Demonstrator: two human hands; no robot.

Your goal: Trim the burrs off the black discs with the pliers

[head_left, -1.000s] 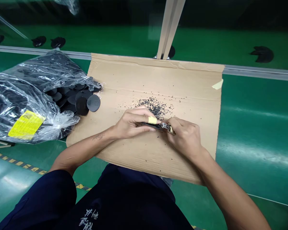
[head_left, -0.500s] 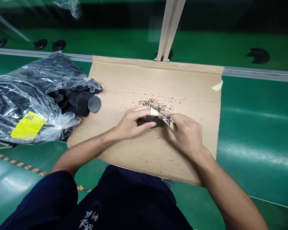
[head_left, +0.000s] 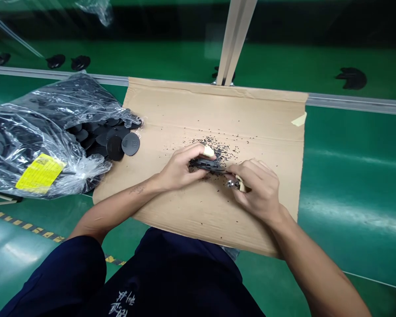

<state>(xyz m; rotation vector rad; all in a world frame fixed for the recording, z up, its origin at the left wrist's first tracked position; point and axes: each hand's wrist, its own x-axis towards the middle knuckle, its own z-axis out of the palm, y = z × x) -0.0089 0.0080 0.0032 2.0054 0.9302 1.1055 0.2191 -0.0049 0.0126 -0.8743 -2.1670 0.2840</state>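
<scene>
My left hand [head_left: 181, 169], with pale tape on a finger, grips a black part [head_left: 208, 165] between thumb and fingers; the part is seen nearly edge-on. Wrapped round a small metal tool [head_left: 232, 183] is my right hand [head_left: 259, 187]; its index fingertip is at the right end of the black part. The tool's shiny tip lies just below that end, apart from it. Small black bits [head_left: 221, 147] are scattered over the cardboard sheet [head_left: 185, 211] around and behind the hands.
A clear plastic bag [head_left: 36, 132] with a yellow label [head_left: 40, 173] lies at the left, black discs [head_left: 115, 147] spilling from its opening onto the cardboard. A metal rail [head_left: 356, 101] and an upright post [head_left: 236, 42] stand behind. Pale tape [head_left: 298, 119] sticks to the cardboard's right edge.
The black part has been tilted in my left hand. The metal tool has come away from it, towards me, and my right index finger has moved to the part's end.
</scene>
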